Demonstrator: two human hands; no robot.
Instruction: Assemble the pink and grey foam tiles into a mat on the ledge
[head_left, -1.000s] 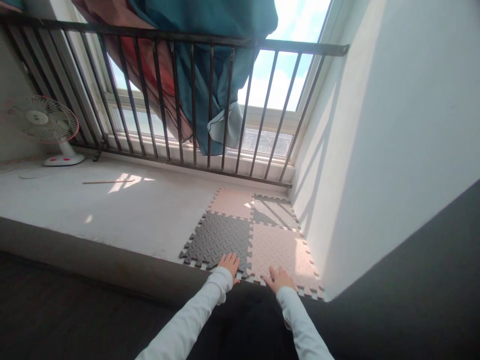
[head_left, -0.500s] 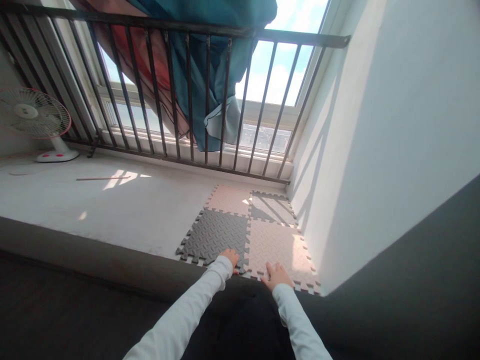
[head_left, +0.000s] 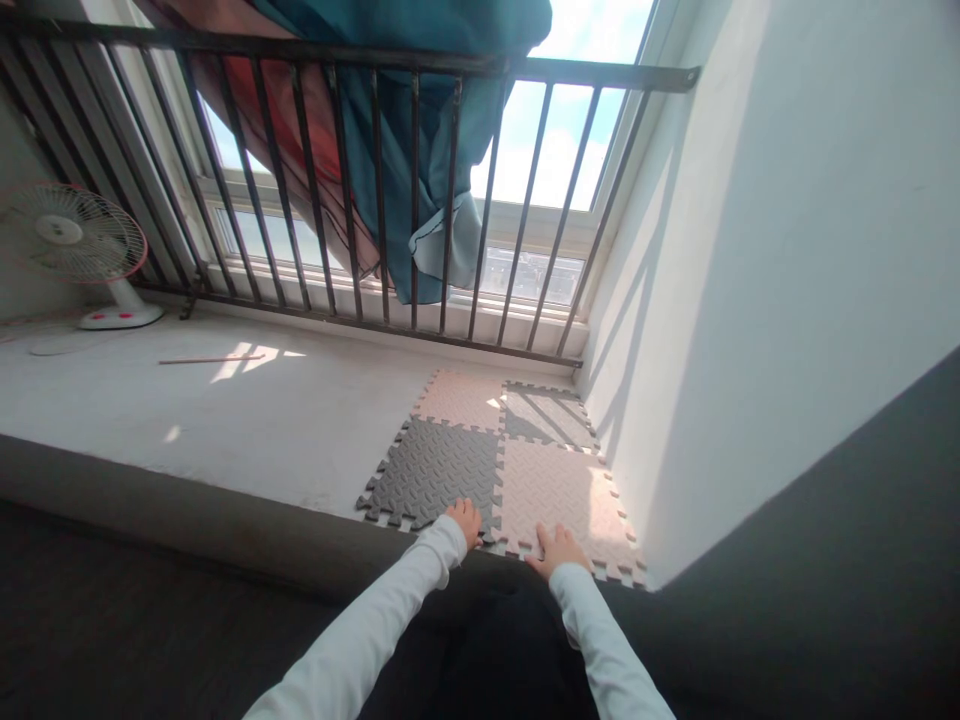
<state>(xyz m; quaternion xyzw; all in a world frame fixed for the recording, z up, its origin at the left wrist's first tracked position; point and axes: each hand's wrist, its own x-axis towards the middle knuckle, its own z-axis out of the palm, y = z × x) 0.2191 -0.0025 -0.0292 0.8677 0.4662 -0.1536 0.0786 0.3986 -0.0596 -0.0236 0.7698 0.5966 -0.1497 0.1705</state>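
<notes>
Four-square foam matting lies on the ledge, its textured tiles joined by toothed edges. My left hand [head_left: 466, 522] is at the front right corner of the dark grey foam tile [head_left: 439, 465], fingers curled over its top and thumb at the front edge. What lies beneath that hand is hidden. On the front edge of the near pink foam tile [head_left: 551, 490] rests my right hand [head_left: 559, 549], open with fingers apart. Behind these are another pink foam tile [head_left: 459, 398] and a grey foam tile [head_left: 547, 415] crossed by shadows.
A white ledge [head_left: 247, 430] extends left, with a thin stick [head_left: 211, 360] and a table fan [head_left: 112, 300] on it. Dark metal railing [head_left: 375, 325] runs along the back before a window and bunched curtain [head_left: 420, 140]. The white wall [head_left: 750, 300] borders the mat's right side.
The view has shifted very slightly. Both hands stay at the front edge of the tiles, and the tiles keep their arrangement.
</notes>
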